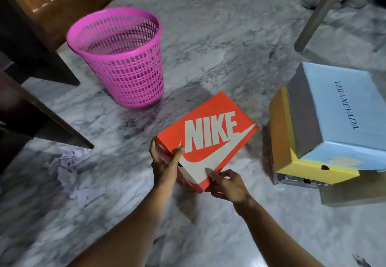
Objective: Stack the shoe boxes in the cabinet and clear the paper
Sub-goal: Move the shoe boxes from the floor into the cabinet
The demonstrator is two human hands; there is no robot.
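Both hands, left hand (165,162) and right hand (227,185), grip the orange Nike shoe box (206,139) at its near corners; keep it level while carrying it left toward the cabinet (31,107).

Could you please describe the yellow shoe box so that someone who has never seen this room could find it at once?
Look at the stack of boxes on the marble floor, right of the orange box held by both hands. The yellow shoe box lies directly under the light blue box. It alone is yellow, with a small dark hole in its end.
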